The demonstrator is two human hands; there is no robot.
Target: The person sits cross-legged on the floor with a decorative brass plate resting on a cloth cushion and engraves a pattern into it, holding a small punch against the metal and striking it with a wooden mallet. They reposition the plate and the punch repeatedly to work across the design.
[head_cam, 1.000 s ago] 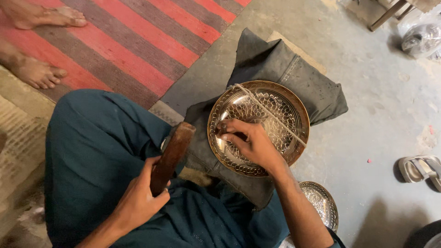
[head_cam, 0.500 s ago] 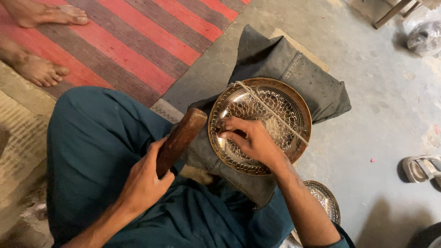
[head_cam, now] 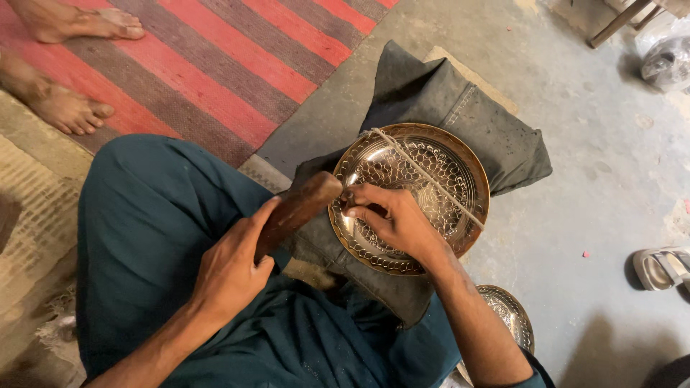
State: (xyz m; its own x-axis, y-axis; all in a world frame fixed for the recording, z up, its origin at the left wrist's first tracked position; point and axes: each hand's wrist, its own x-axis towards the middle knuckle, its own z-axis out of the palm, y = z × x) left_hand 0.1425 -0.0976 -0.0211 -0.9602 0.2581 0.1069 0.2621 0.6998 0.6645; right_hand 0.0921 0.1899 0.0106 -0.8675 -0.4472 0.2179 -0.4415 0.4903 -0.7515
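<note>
On the dark grey cushion (head_cam: 496, 136) lying on the concrete floor (head_cam: 596, 187), a round brass plate (head_cam: 460, 162) with a patterned, embossed surface is resting face up. A thin cord (head_cam: 431, 176) is running across the plate from its upper left rim toward its right rim. The plate is sitting toward the near edge of the cushion, just in front of the person's lap.

The right hand (head_cam: 395, 219) is lying over the near left part of the plate, fingers curled and pinching together near the rim; whatever small thing it is holding there is hidden by the fingers, so its contents cannot be told. The left hand (head_cam: 233, 269) is closing firmly around a dark brown wooden mallet (head_cam: 298, 208), gripping its lower end. The mallet is pointing up and to the right, its upper end lying just beside the fingertips of the right hand at the plate's left rim; whether it is touching them cannot be told.

The person is sitting on the floor in teal clothing (head_cam: 151, 237), one knee raised at the left. A second patterned metal dish (head_cam: 510, 316) is lying on the floor beside the right forearm, partly hidden by it. A red and grey striped rug (head_cam: 215, 65) is covering the floor at the upper left, and another person's bare feet (head_cam: 72, 108) are resting on it. A sandal (head_cam: 661, 266) is lying at the right edge of the floor.
</note>
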